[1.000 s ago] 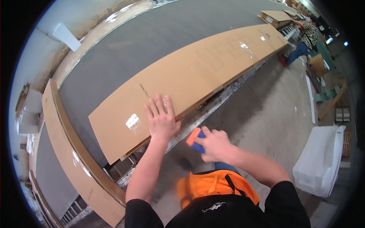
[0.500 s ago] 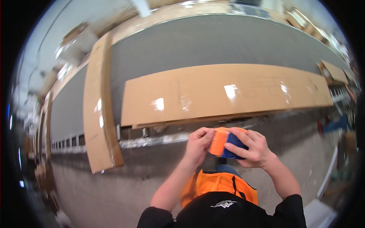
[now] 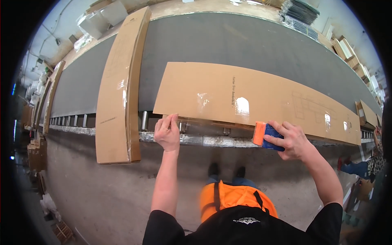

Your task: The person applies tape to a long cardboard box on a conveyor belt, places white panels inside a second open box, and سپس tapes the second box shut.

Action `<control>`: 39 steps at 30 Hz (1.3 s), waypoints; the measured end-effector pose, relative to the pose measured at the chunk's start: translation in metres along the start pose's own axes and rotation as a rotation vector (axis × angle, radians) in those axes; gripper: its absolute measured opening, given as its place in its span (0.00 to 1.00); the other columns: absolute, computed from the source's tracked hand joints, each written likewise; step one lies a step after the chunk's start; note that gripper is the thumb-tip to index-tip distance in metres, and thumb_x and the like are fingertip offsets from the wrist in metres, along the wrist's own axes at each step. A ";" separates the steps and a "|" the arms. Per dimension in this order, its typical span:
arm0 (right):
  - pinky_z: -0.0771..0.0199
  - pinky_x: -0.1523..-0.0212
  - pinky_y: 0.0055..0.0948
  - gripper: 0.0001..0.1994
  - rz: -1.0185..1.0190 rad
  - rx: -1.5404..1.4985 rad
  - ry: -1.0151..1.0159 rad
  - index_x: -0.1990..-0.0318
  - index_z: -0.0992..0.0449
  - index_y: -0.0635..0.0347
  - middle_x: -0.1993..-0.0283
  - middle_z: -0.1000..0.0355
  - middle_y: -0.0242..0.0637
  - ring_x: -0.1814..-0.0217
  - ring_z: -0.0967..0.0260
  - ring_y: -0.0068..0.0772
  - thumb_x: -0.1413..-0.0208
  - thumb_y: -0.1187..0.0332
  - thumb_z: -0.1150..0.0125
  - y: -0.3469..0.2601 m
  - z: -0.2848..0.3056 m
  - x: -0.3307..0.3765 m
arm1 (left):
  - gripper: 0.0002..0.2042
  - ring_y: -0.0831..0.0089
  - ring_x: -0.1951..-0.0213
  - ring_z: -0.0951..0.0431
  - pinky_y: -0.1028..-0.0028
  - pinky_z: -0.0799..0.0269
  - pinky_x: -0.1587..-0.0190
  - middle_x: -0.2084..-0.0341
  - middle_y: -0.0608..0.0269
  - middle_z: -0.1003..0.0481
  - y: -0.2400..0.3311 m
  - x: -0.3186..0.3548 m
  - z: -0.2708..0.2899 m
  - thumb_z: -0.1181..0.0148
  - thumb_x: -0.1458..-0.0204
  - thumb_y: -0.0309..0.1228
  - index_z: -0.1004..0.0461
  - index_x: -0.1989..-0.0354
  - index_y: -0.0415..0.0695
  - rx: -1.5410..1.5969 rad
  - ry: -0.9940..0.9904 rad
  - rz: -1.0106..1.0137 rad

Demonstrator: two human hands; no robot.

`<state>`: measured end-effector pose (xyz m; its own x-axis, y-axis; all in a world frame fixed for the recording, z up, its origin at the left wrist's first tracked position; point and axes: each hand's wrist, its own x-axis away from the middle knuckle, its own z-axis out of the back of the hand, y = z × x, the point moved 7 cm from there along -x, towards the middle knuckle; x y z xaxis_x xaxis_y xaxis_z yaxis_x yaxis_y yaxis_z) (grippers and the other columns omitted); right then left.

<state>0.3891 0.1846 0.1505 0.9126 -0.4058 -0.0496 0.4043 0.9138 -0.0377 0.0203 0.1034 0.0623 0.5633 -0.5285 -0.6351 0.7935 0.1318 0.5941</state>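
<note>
In my right hand [image 3: 292, 141] is a small orange-and-blue handheld tape dispenser [image 3: 259, 133], its orange end facing left. It hovers by the near edge of a long flat cardboard box [image 3: 269, 96]. My left hand [image 3: 167, 134] is closed in a pinch near that box's left front corner. Whatever lies between its fingertips is too small to make out, and whether clear tape runs between the hands I cannot tell. Shiny patches of clear tape show on the box top.
A second long cardboard box [image 3: 118, 90] lies crosswise to the left, overhanging the near edge of the grey conveyor belt [image 3: 228, 36]. Metal rollers [image 3: 144, 121] line the conveyor's near side. More boxes stand farther left. At far right is another person [image 3: 359, 167].
My hands, close together on the dispenser before, are now wide apart. The left moved left to the box corner, while the right carried the dispenser right. The view has shifted too.
</note>
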 end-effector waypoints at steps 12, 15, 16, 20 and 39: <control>0.24 0.65 0.35 0.33 -0.060 0.031 -0.230 0.48 0.20 0.38 0.35 0.37 0.41 0.54 0.29 0.38 0.73 0.65 0.30 -0.002 -0.032 -0.040 | 0.06 0.79 0.72 0.29 0.74 0.31 0.71 0.72 0.66 0.24 -0.082 0.037 -0.042 0.28 0.51 0.26 0.14 0.64 0.44 0.402 0.015 0.452; 0.24 0.65 0.36 0.33 -0.067 0.026 -0.296 0.48 0.20 0.38 0.34 0.38 0.42 0.53 0.30 0.39 0.72 0.64 0.29 0.000 -0.039 -0.045 | 0.28 0.73 0.53 0.29 0.72 0.31 0.52 0.44 0.62 0.31 -0.094 0.040 -0.050 0.30 0.49 0.24 0.30 0.37 0.43 0.256 -0.037 0.615; 0.24 0.64 0.37 0.32 -0.058 0.012 -0.314 0.47 0.20 0.38 0.34 0.38 0.42 0.52 0.30 0.39 0.71 0.63 0.29 -0.003 -0.042 -0.048 | 0.28 0.73 0.53 0.29 0.72 0.31 0.52 0.44 0.62 0.31 -0.094 0.037 -0.052 0.30 0.49 0.24 0.30 0.37 0.43 0.258 -0.036 0.623; 0.23 0.64 0.37 0.31 -0.047 0.039 -0.313 0.48 0.20 0.38 0.34 0.39 0.43 0.52 0.30 0.39 0.70 0.63 0.29 -0.009 -0.047 -0.058 | 0.35 0.62 0.35 0.39 0.63 0.45 0.33 0.32 0.51 0.43 -0.099 0.041 -0.082 0.48 0.36 0.32 0.59 0.25 0.43 0.848 0.203 0.624; 0.22 0.73 0.35 0.18 -0.035 -0.117 -0.240 0.59 0.20 0.65 0.40 0.38 0.57 0.61 0.27 0.45 0.58 0.65 0.36 -0.026 -0.043 -0.064 | 0.53 0.43 0.27 0.55 0.49 0.61 0.26 0.29 0.49 0.47 0.103 0.042 -0.147 0.43 0.54 0.65 0.48 0.29 0.35 -0.166 -1.067 -0.949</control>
<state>0.3178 0.1856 0.1120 0.8920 -0.4095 0.1912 0.4390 0.8858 -0.1507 0.1596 0.2185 0.0242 -0.5635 -0.8251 -0.0404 0.8234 -0.5650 0.0536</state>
